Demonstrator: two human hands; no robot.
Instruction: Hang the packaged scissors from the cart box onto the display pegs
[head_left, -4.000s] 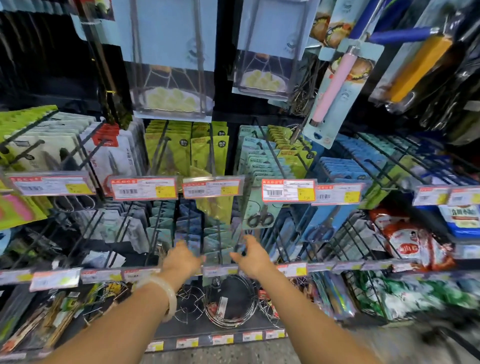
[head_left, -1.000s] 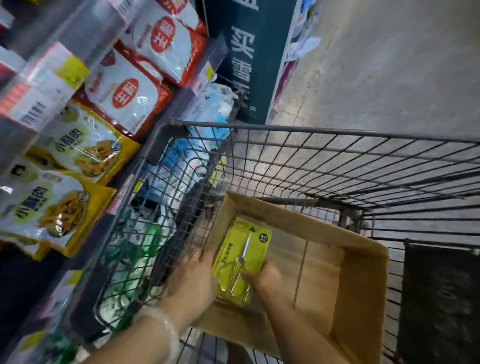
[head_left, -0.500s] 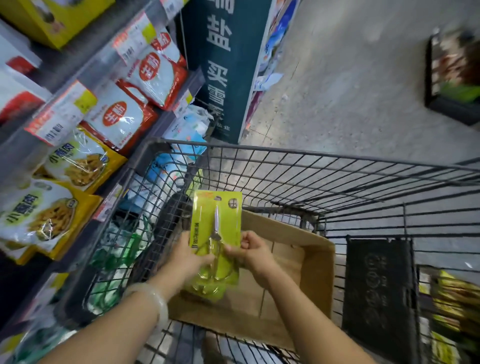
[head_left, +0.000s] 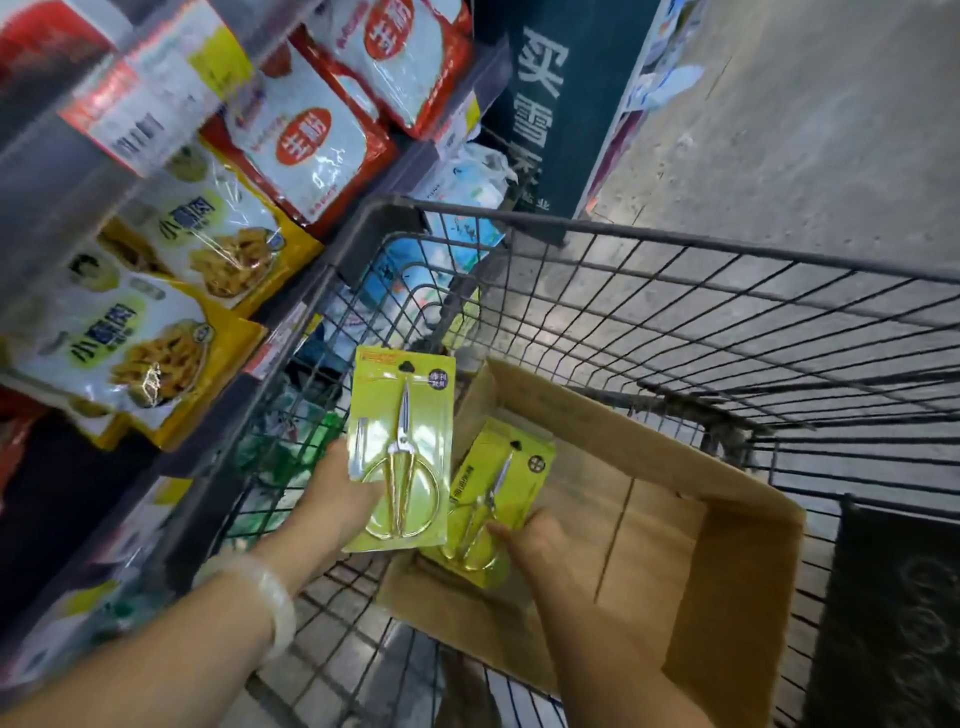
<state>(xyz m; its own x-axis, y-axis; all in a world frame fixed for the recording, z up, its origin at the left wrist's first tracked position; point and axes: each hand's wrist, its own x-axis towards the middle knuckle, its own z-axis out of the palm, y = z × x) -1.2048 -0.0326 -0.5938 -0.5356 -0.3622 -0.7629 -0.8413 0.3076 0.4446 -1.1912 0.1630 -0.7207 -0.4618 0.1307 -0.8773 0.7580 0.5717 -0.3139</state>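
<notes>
Here, a scissors pack (head_left: 400, 452) per hand (head_left: 337, 499).

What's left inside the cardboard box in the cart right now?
Inside the cardboard box there is one yellow-green scissors pack, with the right hand on its lower end. The rest of the floor in view is bare cardboard. The near corner is covered by the pack in the left hand.

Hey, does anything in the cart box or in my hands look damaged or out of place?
Nothing stands out. The left hand holds one yellow-green carded scissors pack upright and intact; the right hand touches a second pack in the brown cardboard box.
</notes>
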